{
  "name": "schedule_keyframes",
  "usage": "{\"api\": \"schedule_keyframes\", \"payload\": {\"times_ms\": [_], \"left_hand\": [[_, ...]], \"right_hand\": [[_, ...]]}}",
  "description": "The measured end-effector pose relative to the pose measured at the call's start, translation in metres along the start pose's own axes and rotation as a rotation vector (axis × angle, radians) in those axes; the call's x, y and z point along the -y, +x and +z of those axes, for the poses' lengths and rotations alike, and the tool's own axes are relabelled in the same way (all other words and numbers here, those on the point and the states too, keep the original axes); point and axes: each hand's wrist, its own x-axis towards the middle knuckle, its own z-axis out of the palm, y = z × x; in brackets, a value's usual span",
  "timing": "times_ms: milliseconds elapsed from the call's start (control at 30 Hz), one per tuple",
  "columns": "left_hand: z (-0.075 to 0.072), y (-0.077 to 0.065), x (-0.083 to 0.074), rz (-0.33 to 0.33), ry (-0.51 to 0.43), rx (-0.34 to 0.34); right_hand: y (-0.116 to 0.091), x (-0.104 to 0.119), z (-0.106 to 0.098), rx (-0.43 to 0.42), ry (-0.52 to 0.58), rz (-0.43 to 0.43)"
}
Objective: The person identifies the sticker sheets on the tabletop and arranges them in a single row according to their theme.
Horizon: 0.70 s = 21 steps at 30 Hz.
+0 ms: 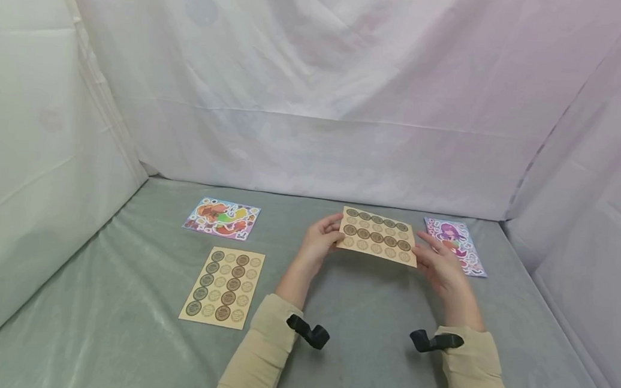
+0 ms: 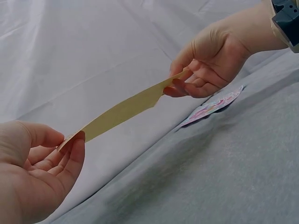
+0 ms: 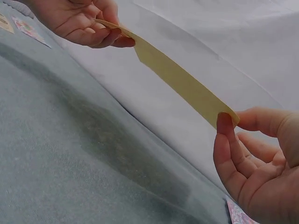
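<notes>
Both hands hold a tan sticker sheet (image 1: 376,236) with rows of round dark and light stickers, raised above the grey table. My left hand (image 1: 318,239) pinches its left end between thumb and fingers, and my right hand (image 1: 440,266) pinches the right end. In the left wrist view the sheet (image 2: 121,111) shows its plain underside, slightly bowed between the left hand (image 2: 39,168) and the right hand (image 2: 210,60). The right wrist view also shows thumb and fingertips at each end of the sheet (image 3: 180,81).
A second tan sticker sheet (image 1: 223,287) lies on the grey cloth table (image 1: 364,354) at left. Behind it is a colourful mermaid sticker sheet (image 1: 222,218). Another mermaid sheet (image 1: 458,245) lies just beyond the right hand. White curtains (image 1: 319,140) enclose the back and sides.
</notes>
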Motion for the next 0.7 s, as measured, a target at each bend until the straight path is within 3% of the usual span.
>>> {"api": "schedule_keyframes", "payload": {"times_ms": [700], "left_hand": [[-0.022, -0.014, -0.020, -0.013, 0.032, 0.054]], "right_hand": [[-0.015, 0.014, 0.021, 0.175, -0.077, -0.112]]}}
